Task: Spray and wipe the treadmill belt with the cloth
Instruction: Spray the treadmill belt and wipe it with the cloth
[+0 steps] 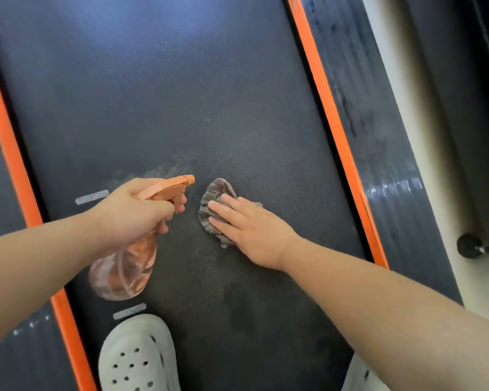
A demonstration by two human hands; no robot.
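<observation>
Black textured treadmill belt (pixel 181 94) fills most of the view, running away from the wearer.

Progress (judged): partway.
- A pale mottled patch (pixel 164 170) lies just beyond the nozzle, and darker blotches (pixel 226 280) sit nearer the wearer, below the cloth (wet film or smeared dust, cannot tell which).
- The far stretch of belt shows only window glare and no readable streaks, so most of the length probably remains to be sprayed and wiped.

Surroundings:
- Dark side rails (pixel 378 142) flank the belt. The right one looks dusty and smudged.
- An orange strip (pixel 322 108) runs between belt and rail on each side.
- A pale floor band (pixel 401 80) lies beyond the right rail.
- A white perforated clog (pixel 136 359) stands on the belt's near left.

Hands and tools:
- A clear spray bottle (pixel 122 269) with an orange trigger head hangs above the belt's left half.
- The left hand (pixel 133 210) is wrapped round its neck with a finger on the trigger. The nozzle aims at the belt near the cloth.
- The right hand (pixel 251 230) lies flat, fingers straight, pressing the cloth down.
- The grey ribbed cloth (pixel 213 193) is bunched on mid-belt, just beside the nozzle.

Small items: two white dash marks (pixel 92 196) on the belt's left, and a black knob (pixel 467 245) at the far right.
</observation>
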